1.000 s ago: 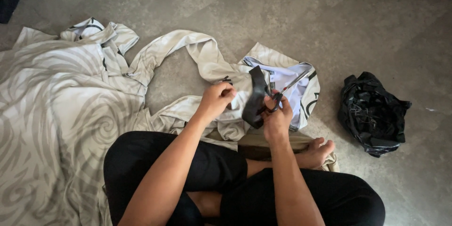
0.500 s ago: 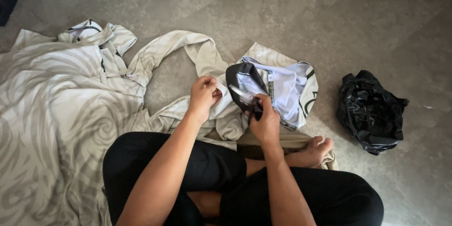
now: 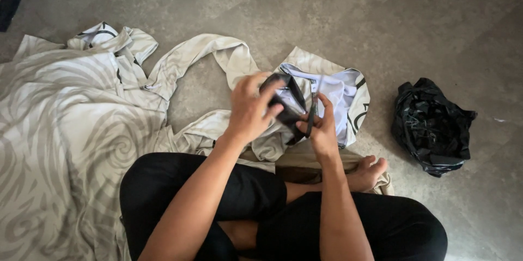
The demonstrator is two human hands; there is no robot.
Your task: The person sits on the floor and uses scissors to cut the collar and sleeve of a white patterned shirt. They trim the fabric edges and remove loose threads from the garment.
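Observation:
I sit cross-legged on a grey floor. My left hand (image 3: 250, 109) and my right hand (image 3: 321, 127) both grip a small dark strap-like piece of fabric (image 3: 287, 103) held up in front of me, the left fingers wrapped over its top, the right pinching its lower end. Just behind it lies a white and pale lilac garment (image 3: 340, 97) with dark trim, resting on the floor.
A large cream sheet with a swirl pattern (image 3: 60, 141) spreads over the floor at my left, one strip curling toward the garment. A crumpled black plastic bag (image 3: 433, 127) lies at the right. My bare foot (image 3: 368, 174) rests below the garment.
The dark fabric, first held upright by my right hand, has been pulled across and looped; my left hand has moved right and closed over its top.

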